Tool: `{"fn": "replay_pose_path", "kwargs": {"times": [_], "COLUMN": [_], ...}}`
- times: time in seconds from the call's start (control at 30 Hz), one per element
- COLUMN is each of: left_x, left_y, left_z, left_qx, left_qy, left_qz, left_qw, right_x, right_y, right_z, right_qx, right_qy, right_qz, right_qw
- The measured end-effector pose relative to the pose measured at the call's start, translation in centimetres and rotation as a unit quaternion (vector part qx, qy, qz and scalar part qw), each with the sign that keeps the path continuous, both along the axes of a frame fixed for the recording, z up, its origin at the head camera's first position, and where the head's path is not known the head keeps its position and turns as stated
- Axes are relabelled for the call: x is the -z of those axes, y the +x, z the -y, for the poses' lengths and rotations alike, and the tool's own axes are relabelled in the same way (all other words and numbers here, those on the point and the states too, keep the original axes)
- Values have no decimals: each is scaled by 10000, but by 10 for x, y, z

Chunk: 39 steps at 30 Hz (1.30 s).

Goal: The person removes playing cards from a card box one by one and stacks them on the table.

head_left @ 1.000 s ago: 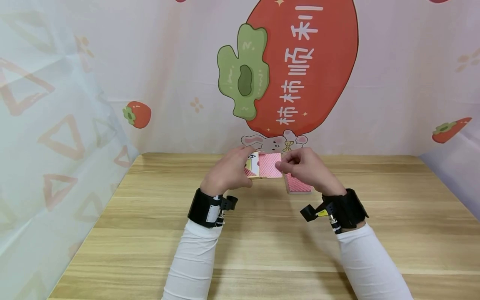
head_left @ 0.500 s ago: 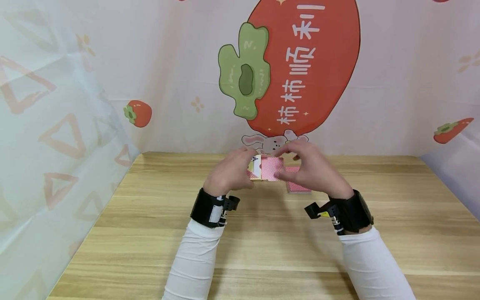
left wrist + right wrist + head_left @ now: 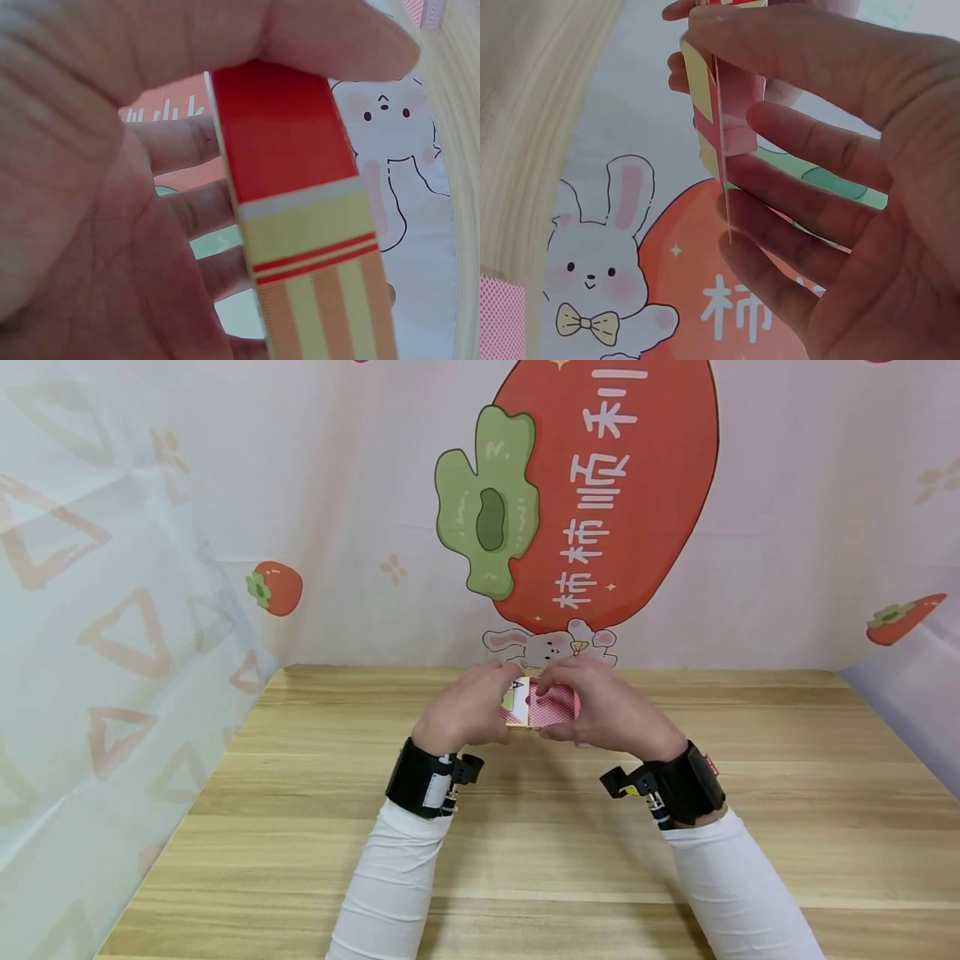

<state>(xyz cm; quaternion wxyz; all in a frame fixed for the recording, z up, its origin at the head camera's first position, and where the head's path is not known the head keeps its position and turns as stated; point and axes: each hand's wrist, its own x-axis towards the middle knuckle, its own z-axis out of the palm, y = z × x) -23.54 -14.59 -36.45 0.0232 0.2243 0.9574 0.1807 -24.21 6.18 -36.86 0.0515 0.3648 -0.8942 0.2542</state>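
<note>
Both hands work close together above the table [image 3: 247, 860], toward its far edge. The left hand [image 3: 461, 708] clamps the box [image 3: 296, 142], thumb on the near narrow side, fingers on the far one. The right hand [image 3: 615, 708] holds the card [image 3: 553, 706] at the box's right end, thumb near, fingers far; whether its thumb also bears on the box cannot be told. The deck [image 3: 499, 322] lies on the table to the right. Treat the box as light, thin cardboard: probably stiff along its edges, but liable to crush if the broad faces are squeezed. Grip it lightly by the near and far narrow sides, leaving the right end free. Treat the card as thin, springy and likely slippery; support it at the near and far edges and keep it flat, since uneven pressure could bow it or crease a corner.
</note>
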Motion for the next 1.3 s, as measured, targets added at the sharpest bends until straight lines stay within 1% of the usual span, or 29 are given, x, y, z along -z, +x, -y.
{"fn": "replay_pose_path", "kwargs": {"times": [0.1, 0.33, 0.5, 0.67, 0.77, 0.93, 1.07, 1.13, 1.2, 1.3], "left_x": [0, -1, 0, 0, 0, -1, -1, -1, -1, 0], "left_y": [0, 1, 0, -2, -2, -2, -3, -3, -3, -4], "left_z": [0, 1, 4, 7, 10, 13, 15, 17, 18, 20], "left_qx": [-4, -20, -32, -158, -240, -315, -364, -398, -436, -469], "left_qy": [-1, 22, 95, 186, 146, 21, 4, 28, 51, 21], "left_qz": [33, 103, 186, 292, 296, 221, 265, 297, 328, 321], "left_qw": [10000, 9999, 9998, 9993, 9992, 9993, 9990, 9988, 9985, 9984], "right_x": [0, -1, -3, -6, -8, -11, -12, -12, -13, -14], "right_y": [0, 0, 0, 0, 0, -1, -2, -2, -3, -2], "right_z": [1, -2, -5, -11, -15, -24, -29, -31, -33, -34], "right_qx": [74, 22, 33, 142, 211, 223, 253, 323, 481, 817], "right_qy": [95, 238, 361, 622, 718, 697, 599, 553, 525, 451], "right_qz": [-8, -55, 102, 208, 294, 329, 254, 208, 158, 237], "right_qw": [9999, 9997, 9993, 9977, 9968, 9968, 9976, 9977, 9973, 9954]}}
